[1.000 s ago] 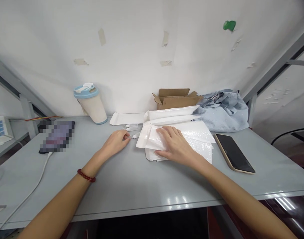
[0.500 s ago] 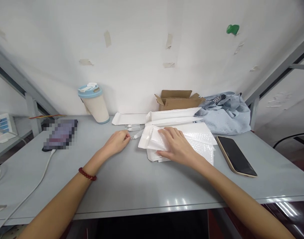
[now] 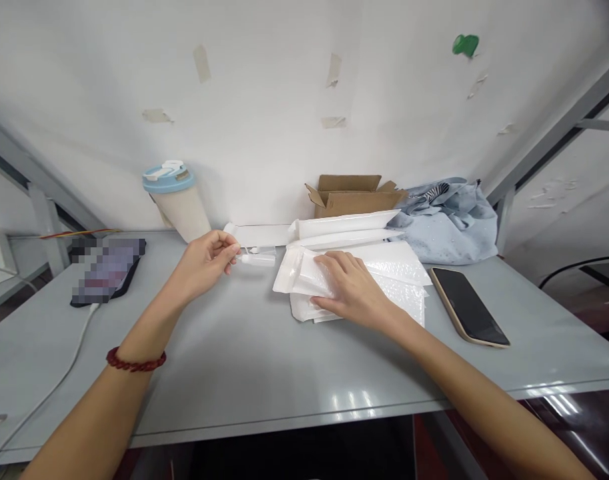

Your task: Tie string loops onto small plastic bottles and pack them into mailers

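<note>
My left hand (image 3: 207,263) is closed in a pinch on the thin tip of a small clear tube (image 3: 260,261), lifted a little above the table. Another small tube lies behind it, partly hidden. My right hand (image 3: 357,287) grips a white bubble mailer (image 3: 290,272) from above, thumb at the near side and fingers across the top. Beneath it are more white bubble mailers (image 3: 409,300), and several folded ones (image 3: 347,227) stand behind.
A tumbler (image 3: 182,210) with a blue lid stands back left. An open cardboard box (image 3: 357,203) and a light blue cloth bag (image 3: 449,230) sit along the wall. One phone (image 3: 469,307) lies at right; a blurred device (image 3: 109,267) with a cable (image 3: 79,347) lies at left.
My left hand has drawn back to the left and up, pulling the tube away from the mailers and turning it level. My right hand keeps its hold on the mailer.
</note>
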The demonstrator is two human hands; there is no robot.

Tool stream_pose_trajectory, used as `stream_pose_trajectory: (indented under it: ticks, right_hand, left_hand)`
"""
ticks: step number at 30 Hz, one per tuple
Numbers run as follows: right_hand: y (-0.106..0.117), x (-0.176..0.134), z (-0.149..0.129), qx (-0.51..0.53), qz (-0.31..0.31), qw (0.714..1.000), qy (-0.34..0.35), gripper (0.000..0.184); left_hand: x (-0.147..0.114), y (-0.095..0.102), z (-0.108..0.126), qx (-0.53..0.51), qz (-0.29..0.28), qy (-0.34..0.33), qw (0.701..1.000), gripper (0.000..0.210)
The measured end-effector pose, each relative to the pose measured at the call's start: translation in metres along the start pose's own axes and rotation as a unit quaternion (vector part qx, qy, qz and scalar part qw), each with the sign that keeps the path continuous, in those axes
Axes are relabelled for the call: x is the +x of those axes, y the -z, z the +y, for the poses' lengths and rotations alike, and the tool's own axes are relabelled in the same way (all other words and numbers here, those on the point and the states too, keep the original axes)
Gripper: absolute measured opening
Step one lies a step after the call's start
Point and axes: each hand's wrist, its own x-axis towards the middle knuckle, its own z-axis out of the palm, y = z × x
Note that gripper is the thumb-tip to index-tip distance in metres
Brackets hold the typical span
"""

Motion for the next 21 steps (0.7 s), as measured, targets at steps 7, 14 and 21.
stream_pose_trajectory:
  ticks: [7,14,21]
  right_hand:
    - [-0.003,0.0,0.002,0.007,0.024,1.0,0.019,0.05]
    - [-0.002,-0.002,-0.005,0.007,0.041,0.997,0.06,0.047]
    - [-0.003,-0.004,-0.007,0.0,0.054,0.996,0.072,0.045]
  left_hand:
    - [-0.01,-0.026,0.012,-0.067,-0.033,-0.003,0.997,0.016]
    - [-0.023,-0.051,0.014,-0.126,-0.059,-0.047,0.989,0.017]
    - [-0.035,-0.061,0.022,0.046,-0.05,-0.138,0.988,0.018]
